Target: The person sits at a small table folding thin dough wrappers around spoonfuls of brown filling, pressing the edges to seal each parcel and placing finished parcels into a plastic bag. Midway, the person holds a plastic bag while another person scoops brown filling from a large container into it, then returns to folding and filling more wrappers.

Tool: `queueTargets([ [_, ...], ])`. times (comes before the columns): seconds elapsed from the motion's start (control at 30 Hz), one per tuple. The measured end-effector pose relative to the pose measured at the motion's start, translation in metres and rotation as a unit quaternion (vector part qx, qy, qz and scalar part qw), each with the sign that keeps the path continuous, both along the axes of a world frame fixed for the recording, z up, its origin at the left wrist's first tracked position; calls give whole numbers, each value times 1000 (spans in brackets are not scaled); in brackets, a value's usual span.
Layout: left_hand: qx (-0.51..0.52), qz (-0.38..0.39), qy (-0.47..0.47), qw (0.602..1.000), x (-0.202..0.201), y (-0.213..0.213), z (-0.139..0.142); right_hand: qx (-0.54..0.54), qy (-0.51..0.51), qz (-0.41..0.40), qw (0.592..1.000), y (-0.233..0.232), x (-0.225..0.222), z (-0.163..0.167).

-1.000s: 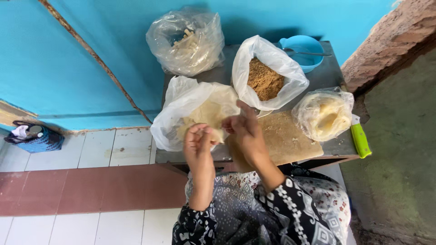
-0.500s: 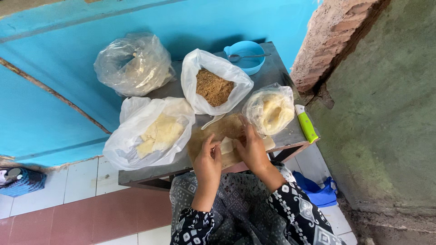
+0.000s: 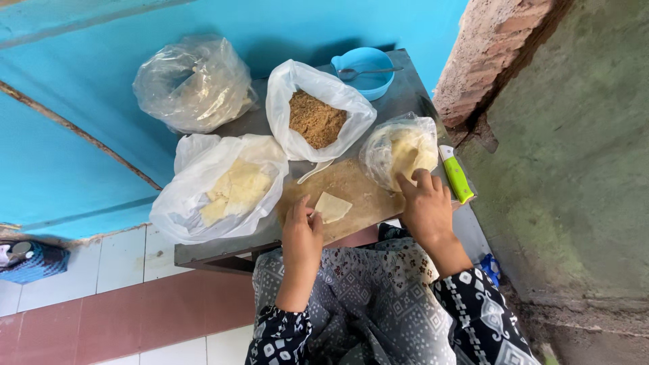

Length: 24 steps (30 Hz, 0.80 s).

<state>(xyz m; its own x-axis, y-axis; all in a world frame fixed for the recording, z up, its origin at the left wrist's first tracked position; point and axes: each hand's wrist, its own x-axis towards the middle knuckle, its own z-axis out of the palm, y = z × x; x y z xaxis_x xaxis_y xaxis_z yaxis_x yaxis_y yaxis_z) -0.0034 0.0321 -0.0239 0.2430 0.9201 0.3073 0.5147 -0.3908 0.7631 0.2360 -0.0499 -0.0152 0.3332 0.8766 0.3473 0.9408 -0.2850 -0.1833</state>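
While the left hand (image 3: 302, 226) lies open and flat, fingertips touching a pale dough square (image 3: 332, 206) on the wooden board (image 3: 358, 192), the right hand (image 3: 424, 206) reaches loosely open into the clear bag (image 3: 399, 150). Beyond stands a crumb-filled bag (image 3: 316, 118).

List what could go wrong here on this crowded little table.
The green-handled knife lies at the table's right edge, close beside the right hand reaching into the small bag; a nudge could drop it or nick the hand. The open bag of brown crumbs stands loosely and might tip. The big wrapper bag overhangs the front edge and could slide off.
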Motion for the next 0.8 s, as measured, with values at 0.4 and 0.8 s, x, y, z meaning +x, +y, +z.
queueTargets([
  [0.4, -60, -14, -61, 996, 2, 1, -6, 97, 101, 67, 988, -8, -14, 16],
  [0.8, -55, -8, -38, 998, 5, -4, -3, -84, -157, 259, 949, 31, -69, 23],
])
